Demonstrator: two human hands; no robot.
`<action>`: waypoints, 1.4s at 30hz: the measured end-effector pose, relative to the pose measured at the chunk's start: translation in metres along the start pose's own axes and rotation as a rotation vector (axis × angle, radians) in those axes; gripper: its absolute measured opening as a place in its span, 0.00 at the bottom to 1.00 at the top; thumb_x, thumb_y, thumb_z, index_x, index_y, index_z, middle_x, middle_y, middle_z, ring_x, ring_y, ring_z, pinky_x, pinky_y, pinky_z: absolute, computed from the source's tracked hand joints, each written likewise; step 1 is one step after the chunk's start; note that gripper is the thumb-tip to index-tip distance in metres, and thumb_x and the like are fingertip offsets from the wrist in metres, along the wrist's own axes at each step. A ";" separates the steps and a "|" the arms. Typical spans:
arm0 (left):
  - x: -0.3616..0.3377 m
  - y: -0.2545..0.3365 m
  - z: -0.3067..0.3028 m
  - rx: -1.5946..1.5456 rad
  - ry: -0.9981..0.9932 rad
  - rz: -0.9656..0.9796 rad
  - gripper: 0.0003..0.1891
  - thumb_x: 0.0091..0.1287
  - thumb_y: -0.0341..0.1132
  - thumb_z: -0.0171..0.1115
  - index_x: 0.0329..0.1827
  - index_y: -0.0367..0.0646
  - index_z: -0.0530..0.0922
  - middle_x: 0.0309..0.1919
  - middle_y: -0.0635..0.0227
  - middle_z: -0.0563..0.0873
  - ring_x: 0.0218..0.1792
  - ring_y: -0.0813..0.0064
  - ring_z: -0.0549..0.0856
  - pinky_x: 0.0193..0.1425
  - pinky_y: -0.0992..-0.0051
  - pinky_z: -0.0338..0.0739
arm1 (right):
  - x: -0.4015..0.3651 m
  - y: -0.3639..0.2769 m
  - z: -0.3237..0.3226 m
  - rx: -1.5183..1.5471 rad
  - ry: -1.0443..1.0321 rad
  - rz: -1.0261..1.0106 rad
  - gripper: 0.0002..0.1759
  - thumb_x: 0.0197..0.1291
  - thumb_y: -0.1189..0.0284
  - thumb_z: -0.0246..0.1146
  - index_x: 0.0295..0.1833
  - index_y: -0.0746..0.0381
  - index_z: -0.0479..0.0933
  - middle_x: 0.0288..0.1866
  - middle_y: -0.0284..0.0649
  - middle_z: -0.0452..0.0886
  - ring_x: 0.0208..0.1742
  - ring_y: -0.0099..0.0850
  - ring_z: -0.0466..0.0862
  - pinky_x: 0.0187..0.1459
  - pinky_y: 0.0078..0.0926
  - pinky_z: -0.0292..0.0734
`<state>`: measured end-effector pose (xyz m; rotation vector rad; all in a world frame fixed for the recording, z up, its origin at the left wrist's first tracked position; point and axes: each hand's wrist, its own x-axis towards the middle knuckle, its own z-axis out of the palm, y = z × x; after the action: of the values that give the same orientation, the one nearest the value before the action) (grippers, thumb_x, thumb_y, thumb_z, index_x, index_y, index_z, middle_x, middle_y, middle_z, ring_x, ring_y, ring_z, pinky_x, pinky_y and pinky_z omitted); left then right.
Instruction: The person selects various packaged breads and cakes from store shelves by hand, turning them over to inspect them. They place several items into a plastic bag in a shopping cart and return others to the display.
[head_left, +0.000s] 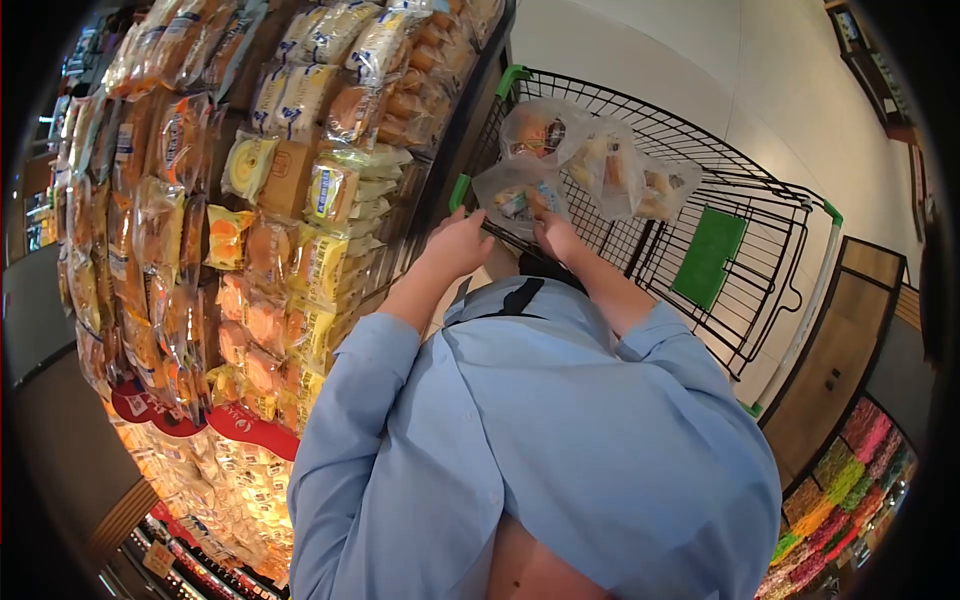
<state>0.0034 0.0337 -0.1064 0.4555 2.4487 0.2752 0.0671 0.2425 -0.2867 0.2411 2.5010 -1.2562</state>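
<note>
Fingers of the left hand (460, 243): bent, tips at the left edge of the near bag (502, 182). Whether they pinch the plastic, cannot tell. Fingers of the right hand (558, 240): partly curled, tips against the right side of the same bag; closure on it, cannot tell.

Near bag: clear plastic, between and just ahead of both sets of fingers, at the near end of the shopping cart (640, 92). Contents: small wrapped items, blue and brown patches visible; labels unreadable.

Cart: black wire, green corners, extending ahead and to the right of the fingers. Inside, beyond the near bag, the far bag (537, 132) holds orange-red and dark items. To the right of the right fingers, the middle bag (607, 165) and end bag (664, 187) contain pale and brown items. Green panel (709, 257): right of the right fingers.

Left of the left fingers: display (285, 185) stacked with wrapped baked goods.
</note>
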 end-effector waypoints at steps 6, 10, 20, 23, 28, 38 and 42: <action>0.050 -0.015 0.042 -0.334 -0.069 0.008 0.34 0.69 0.48 0.61 0.76 0.45 0.65 0.73 0.41 0.65 0.73 0.46 0.67 0.74 0.60 0.66 | 0.004 0.056 0.019 -0.207 -0.196 0.254 0.27 0.62 0.69 0.55 0.65 0.71 0.72 0.57 0.65 0.79 0.61 0.58 0.78 0.64 0.45 0.73; 0.062 0.004 0.048 -0.227 -0.083 -0.062 0.32 0.70 0.47 0.59 0.76 0.47 0.65 0.73 0.43 0.66 0.72 0.46 0.68 0.73 0.59 0.67 | 0.003 0.050 0.004 -0.194 -0.234 0.189 0.28 0.62 0.69 0.55 0.66 0.70 0.71 0.57 0.63 0.80 0.61 0.57 0.79 0.65 0.44 0.72; 0.053 0.000 0.073 -0.215 -0.049 -0.169 0.26 0.69 0.46 0.59 0.69 0.47 0.72 0.68 0.51 0.71 0.61 0.50 0.80 0.60 0.54 0.78 | 0.078 0.049 0.036 -0.214 -0.269 0.067 0.28 0.59 0.75 0.54 0.67 0.67 0.71 0.57 0.62 0.80 0.59 0.54 0.81 0.59 0.43 0.75; 0.047 0.003 0.057 -0.283 -0.120 -0.203 0.26 0.70 0.47 0.57 0.69 0.46 0.72 0.69 0.51 0.71 0.64 0.49 0.77 0.63 0.55 0.75 | 0.108 0.076 0.051 -0.313 -0.082 -0.312 0.28 0.58 0.76 0.55 0.66 0.65 0.72 0.58 0.60 0.80 0.60 0.52 0.80 0.59 0.42 0.76; 0.051 -0.002 0.072 -0.227 -0.021 -0.184 0.27 0.69 0.46 0.59 0.69 0.46 0.73 0.65 0.53 0.74 0.56 0.49 0.81 0.59 0.55 0.78 | 0.149 0.098 0.067 -0.466 -0.156 -0.254 0.24 0.56 0.75 0.60 0.60 0.65 0.76 0.58 0.57 0.81 0.59 0.51 0.81 0.59 0.42 0.76; 0.060 -0.010 0.077 -0.237 0.106 -0.133 0.30 0.66 0.46 0.60 0.70 0.47 0.71 0.67 0.53 0.72 0.46 0.48 0.84 0.51 0.54 0.82 | 0.172 0.079 0.069 -0.644 -0.308 -0.274 0.21 0.56 0.74 0.61 0.56 0.65 0.78 0.55 0.56 0.82 0.57 0.50 0.82 0.58 0.43 0.76; 0.060 -0.011 0.076 -0.250 0.130 -0.120 0.30 0.65 0.46 0.60 0.71 0.47 0.70 0.69 0.53 0.71 0.45 0.48 0.84 0.51 0.54 0.82 | 0.173 0.074 0.066 -0.651 -0.326 -0.246 0.20 0.55 0.74 0.61 0.56 0.66 0.78 0.55 0.56 0.82 0.57 0.50 0.82 0.58 0.43 0.76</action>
<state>0.0028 0.0532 -0.2019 0.1860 2.5108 0.5673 -0.0579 0.2342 -0.4415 -0.4031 2.5313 -0.4411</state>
